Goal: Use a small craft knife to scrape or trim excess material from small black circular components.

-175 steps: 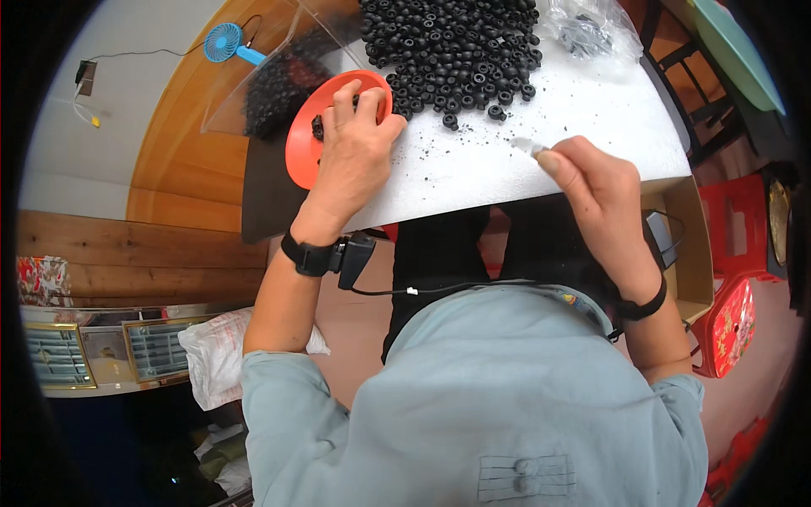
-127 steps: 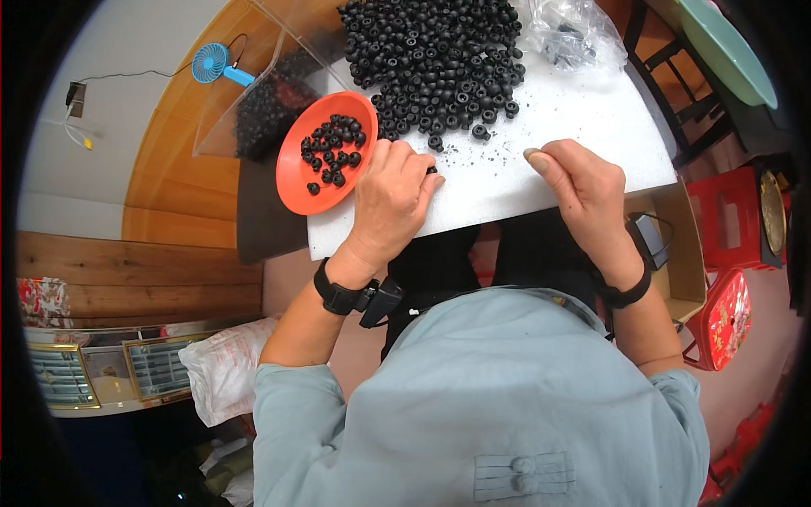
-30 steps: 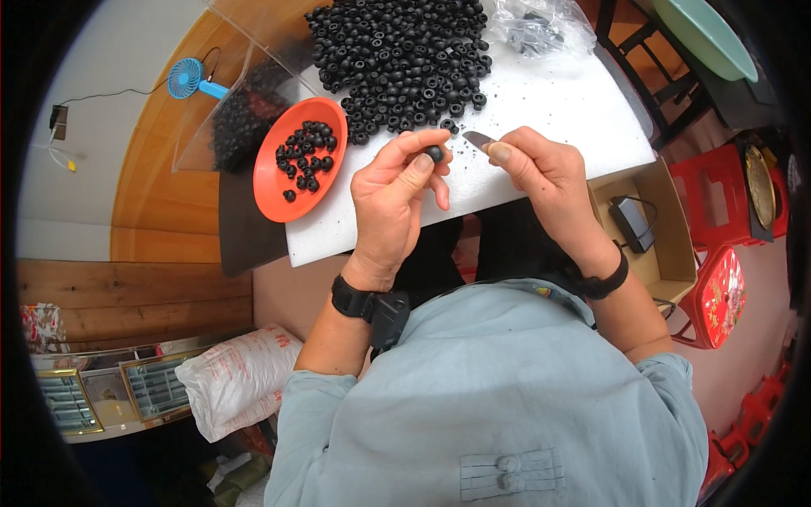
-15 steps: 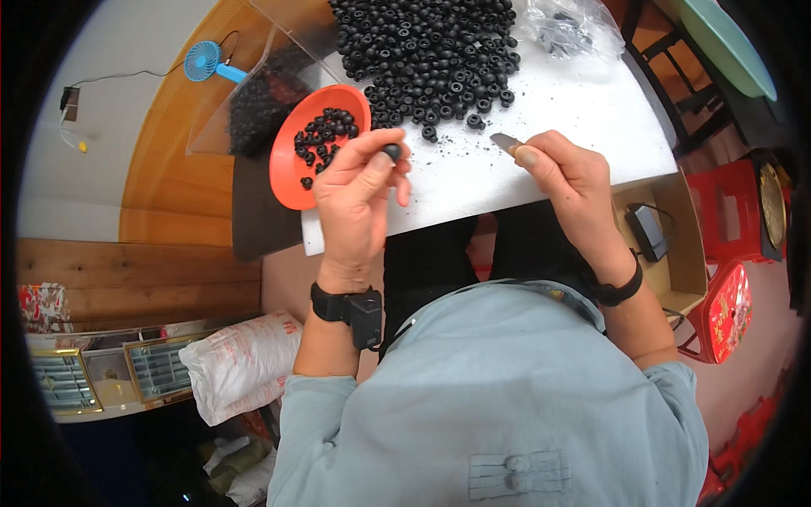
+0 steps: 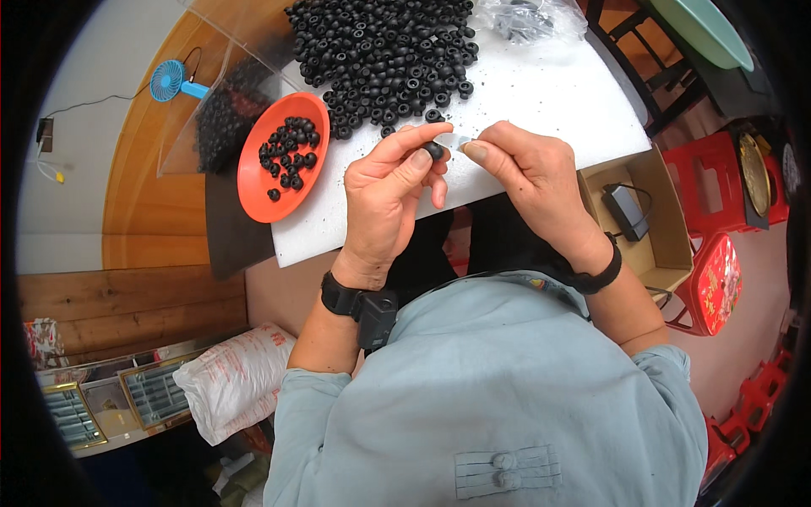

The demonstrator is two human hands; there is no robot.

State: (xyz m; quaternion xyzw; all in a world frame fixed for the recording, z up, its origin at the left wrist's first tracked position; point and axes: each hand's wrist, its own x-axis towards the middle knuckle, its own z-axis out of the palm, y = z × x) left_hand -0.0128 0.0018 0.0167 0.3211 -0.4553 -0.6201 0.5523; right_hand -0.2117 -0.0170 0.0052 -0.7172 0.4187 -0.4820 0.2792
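Observation:
Between the thumb and fingers of my left hand (image 5: 386,194) is a small round black part (image 5: 434,150), one of the hollow knob-like kind. My right hand (image 5: 532,173) pinches a short thin blade (image 5: 454,142), whose pale flat side shows beside the black part; whether the edge touches it I cannot tell. A large heap of the same black parts (image 5: 380,59) covers the far side of a white foam board (image 5: 524,93). Left of my left hand, an orange-red bowl (image 5: 251,182) holds several more of them.
Behind the bowl stands a clear bin (image 5: 228,114) with dark contents. A blue fan (image 5: 168,80) lies at the far left. Beyond the heap is a clear plastic bag (image 5: 528,21). At the right, a cardboard box (image 5: 672,241) holds a black adapter (image 5: 625,211), near red stools (image 5: 714,283).
My left hand has moved right with the black part, and my right hand has come left with the blade, so both now meet. The view has shifted a little.

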